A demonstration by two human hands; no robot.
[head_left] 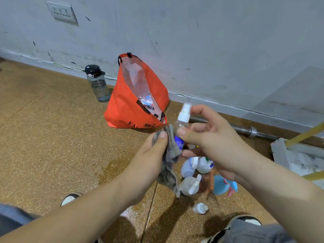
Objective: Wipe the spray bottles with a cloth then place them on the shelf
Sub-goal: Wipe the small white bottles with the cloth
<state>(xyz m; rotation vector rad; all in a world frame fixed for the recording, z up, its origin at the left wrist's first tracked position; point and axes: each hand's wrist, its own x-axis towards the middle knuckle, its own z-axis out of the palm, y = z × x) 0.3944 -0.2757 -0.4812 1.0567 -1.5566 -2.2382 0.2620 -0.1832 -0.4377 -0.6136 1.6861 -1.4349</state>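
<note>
Orange bag (122, 111) print legible only as "FA…", blue label unreadable; right hand (210, 137) pinched clear spray bottle (183, 120) above floor bottles (190, 185), left hand (149, 155) clutching grey cloth (168, 172) against its side.

clear plastic spray bottle (181, 126), frayed grey cloth (171, 151), glossy speckled floor (52, 137), shiny orange bag (136, 95), smooth metal bar (245, 130).

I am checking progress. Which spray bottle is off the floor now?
The small clear plastic spray bottle with a white nozzle and blue label: the right hand holds it up, while the others rest on the floor.
</note>
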